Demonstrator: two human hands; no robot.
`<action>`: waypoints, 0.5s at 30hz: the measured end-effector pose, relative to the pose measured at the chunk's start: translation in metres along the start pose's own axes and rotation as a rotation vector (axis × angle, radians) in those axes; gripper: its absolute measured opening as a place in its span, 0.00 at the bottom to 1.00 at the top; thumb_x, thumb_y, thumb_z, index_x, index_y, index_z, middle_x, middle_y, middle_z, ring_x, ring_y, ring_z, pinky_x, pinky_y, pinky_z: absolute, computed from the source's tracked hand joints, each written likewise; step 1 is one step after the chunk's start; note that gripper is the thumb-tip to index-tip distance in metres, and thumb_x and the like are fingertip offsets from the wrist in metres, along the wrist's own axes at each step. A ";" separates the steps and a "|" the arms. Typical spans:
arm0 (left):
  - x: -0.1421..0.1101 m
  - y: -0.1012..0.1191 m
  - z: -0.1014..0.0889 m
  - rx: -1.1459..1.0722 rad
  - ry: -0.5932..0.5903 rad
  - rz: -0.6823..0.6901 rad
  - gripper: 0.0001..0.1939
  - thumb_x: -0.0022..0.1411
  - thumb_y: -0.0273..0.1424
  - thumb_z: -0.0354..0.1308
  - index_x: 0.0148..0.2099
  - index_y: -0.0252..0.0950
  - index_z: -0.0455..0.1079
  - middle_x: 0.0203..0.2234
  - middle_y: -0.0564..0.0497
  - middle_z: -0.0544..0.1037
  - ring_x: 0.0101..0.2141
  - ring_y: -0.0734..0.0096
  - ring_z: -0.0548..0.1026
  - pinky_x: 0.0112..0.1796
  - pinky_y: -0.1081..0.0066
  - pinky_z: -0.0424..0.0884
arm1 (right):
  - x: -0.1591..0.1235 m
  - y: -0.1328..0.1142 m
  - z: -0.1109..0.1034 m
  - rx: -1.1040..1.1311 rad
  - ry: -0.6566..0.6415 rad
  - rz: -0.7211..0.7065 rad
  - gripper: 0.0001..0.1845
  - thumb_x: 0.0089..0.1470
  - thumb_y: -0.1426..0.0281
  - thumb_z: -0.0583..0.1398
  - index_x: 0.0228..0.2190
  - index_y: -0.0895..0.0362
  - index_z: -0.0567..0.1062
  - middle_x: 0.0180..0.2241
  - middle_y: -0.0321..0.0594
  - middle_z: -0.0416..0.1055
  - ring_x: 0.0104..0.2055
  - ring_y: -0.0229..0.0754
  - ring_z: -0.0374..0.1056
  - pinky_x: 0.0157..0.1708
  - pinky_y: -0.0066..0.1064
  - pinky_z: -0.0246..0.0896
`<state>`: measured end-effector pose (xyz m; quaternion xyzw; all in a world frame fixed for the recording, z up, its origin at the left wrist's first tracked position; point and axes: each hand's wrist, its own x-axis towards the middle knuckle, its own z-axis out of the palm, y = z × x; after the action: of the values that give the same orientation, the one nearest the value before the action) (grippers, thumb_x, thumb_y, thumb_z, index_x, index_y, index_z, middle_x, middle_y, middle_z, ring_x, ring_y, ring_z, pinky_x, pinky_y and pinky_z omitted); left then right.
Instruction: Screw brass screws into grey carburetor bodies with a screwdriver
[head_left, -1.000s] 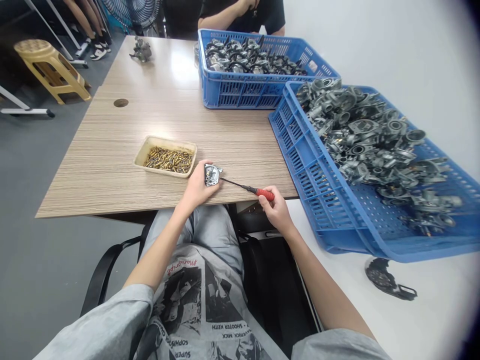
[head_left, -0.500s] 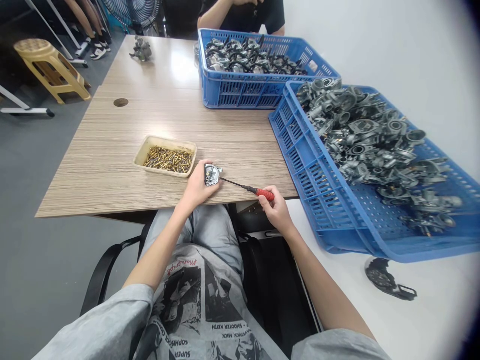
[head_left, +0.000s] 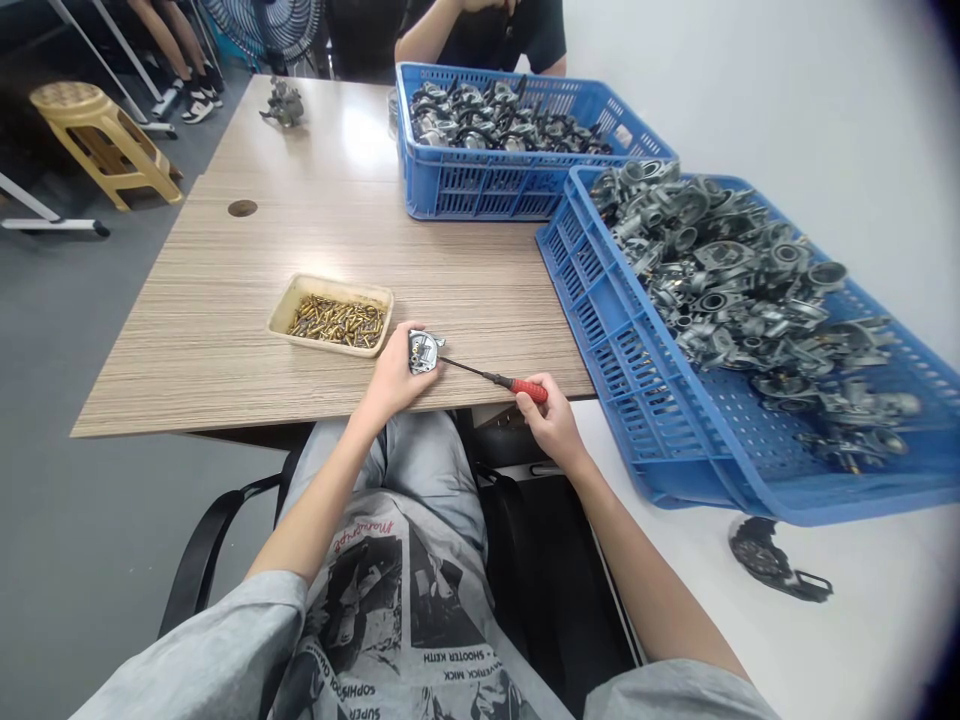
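My left hand (head_left: 397,375) is closed around a silver metal carburetor body (head_left: 424,352) just above the table's front edge. Its open round face is turned up, with small brass parts inside. In my right hand (head_left: 553,418) is a screwdriver (head_left: 529,390) with a red handle and a long dark shaft. The shaft points left, and its tip meets the right side of the carburetor body; the exact contact is too small to make out. Left of my hands sits a cream plastic tray (head_left: 279,318) filled with small brass jets (head_left: 337,322).
To the right, a blue crate (head_left: 622,370) holds many metal carburetor bodies. Another blue crate (head_left: 487,190) behind it contains similar parts with black pieces. A single carburetor (head_left: 283,103) stands at the table's far left. A watch (head_left: 776,560) lies lower right. Someone sits across the table.
Both hands, the carburetor body and the screwdriver keep almost the same positions. Only a very slight shift of the whole view shows.
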<state>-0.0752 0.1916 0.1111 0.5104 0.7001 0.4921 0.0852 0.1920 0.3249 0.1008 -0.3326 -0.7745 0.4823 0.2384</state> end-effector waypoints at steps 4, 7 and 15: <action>0.000 -0.001 0.000 0.002 -0.001 0.000 0.29 0.59 0.33 0.67 0.59 0.39 0.61 0.47 0.47 0.76 0.47 0.60 0.77 0.52 0.61 0.72 | 0.000 0.000 0.000 0.001 0.001 0.005 0.20 0.64 0.47 0.60 0.40 0.50 0.67 0.26 0.32 0.62 0.23 0.41 0.58 0.24 0.34 0.54; 0.000 -0.001 0.000 0.003 0.000 0.006 0.29 0.59 0.33 0.67 0.59 0.39 0.61 0.47 0.47 0.76 0.47 0.60 0.77 0.52 0.61 0.72 | 0.000 -0.001 0.000 0.003 0.003 0.008 0.21 0.64 0.46 0.60 0.40 0.50 0.67 0.26 0.32 0.62 0.23 0.41 0.58 0.24 0.34 0.54; 0.000 0.001 -0.001 0.003 -0.007 -0.003 0.29 0.59 0.33 0.67 0.59 0.39 0.61 0.48 0.46 0.76 0.48 0.60 0.77 0.52 0.61 0.72 | 0.000 0.000 0.000 -0.003 0.003 0.002 0.20 0.64 0.48 0.60 0.41 0.50 0.67 0.27 0.32 0.62 0.23 0.41 0.58 0.24 0.34 0.55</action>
<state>-0.0751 0.1909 0.1119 0.5112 0.7011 0.4894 0.0876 0.1919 0.3248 0.1010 -0.3342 -0.7746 0.4810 0.2386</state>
